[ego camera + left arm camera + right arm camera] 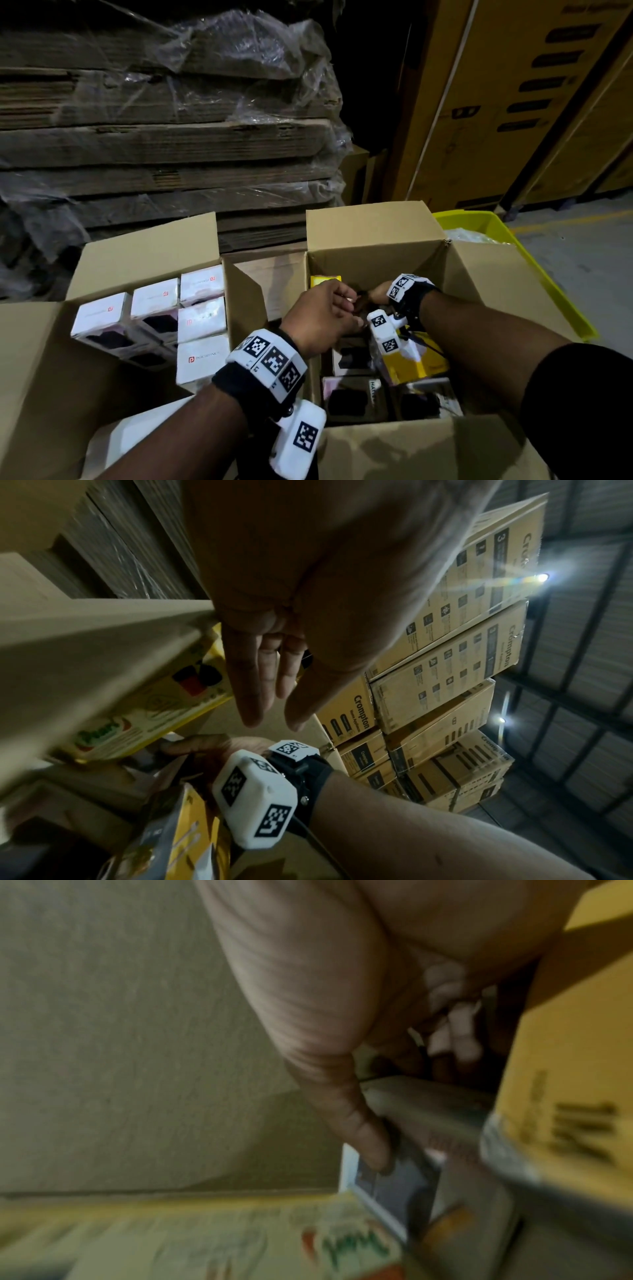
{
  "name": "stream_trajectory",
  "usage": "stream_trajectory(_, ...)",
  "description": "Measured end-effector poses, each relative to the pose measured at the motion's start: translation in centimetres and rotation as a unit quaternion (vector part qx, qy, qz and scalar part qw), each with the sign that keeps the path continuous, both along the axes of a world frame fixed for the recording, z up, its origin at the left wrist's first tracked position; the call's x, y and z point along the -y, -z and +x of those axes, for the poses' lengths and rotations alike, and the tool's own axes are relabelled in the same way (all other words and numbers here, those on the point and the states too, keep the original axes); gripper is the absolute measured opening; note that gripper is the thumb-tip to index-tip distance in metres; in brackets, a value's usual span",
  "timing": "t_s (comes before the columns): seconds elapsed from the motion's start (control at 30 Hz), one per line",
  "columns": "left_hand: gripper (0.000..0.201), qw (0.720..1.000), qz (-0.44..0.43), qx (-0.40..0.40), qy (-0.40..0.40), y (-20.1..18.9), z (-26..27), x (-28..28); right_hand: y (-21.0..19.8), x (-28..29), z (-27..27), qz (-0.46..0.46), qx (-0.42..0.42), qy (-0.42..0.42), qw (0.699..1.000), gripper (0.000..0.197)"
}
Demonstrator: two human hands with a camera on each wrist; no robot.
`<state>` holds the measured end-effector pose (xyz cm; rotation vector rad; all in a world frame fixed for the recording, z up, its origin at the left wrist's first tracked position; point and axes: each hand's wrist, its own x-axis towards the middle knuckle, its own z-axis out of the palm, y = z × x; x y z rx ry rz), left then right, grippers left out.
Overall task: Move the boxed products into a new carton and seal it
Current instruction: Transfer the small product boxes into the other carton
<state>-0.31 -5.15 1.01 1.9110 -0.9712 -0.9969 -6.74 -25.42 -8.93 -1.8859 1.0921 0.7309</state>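
Note:
Two open brown cartons stand side by side. The left carton point(147, 246) holds several white boxed products point(202, 363). The right carton point(370, 260) holds mixed boxes: a yellow box point(414, 366), dark-windowed boxes point(349, 397) and a yellow pack point(143, 710) against its wall. Both hands are inside the right carton. My left hand point(325, 315) hangs there with straight, relaxed fingers point(250, 696) and holds nothing. My right hand point(376, 293) reaches deeper. In the blurred right wrist view, its thumb point(369, 1145) lies on the face of a grey-white boxed product point(404, 1191), with the fingers curled behind that box.
A wrapped stack of flattened cardboard point(154, 137) rises just behind the cartons. A yellow crate point(479, 222) sits behind the right carton's flap. Tall printed cartons point(513, 102) are stacked at the right, with bare floor point(582, 246) beside them.

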Motion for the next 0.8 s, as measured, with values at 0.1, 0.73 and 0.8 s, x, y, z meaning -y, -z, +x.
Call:
stream_trajectory(0.1, 0.047, 0.999, 0.002, 0.038, -0.004, 0.1, 0.0, 0.0, -1.2, -0.8, -0.1, 0.075, 0.011, 0.065, 0.995, 0.03)
stream_trajectory(0.73, 0.107, 0.977, -0.021, 0.206, 0.041, -1.4, 0.1, 3.3, -12.9, -2.5, -5.6, 0.018, 0.351, 0.067, 0.934, 0.034)
stream_trajectory(0.8, 0.1, 0.971, -0.02, 0.234, 0.036, -1.6, 0.4, 3.1, -13.5, -3.3, -5.4, 0.094, 0.374, 0.069, 0.92, 0.023)
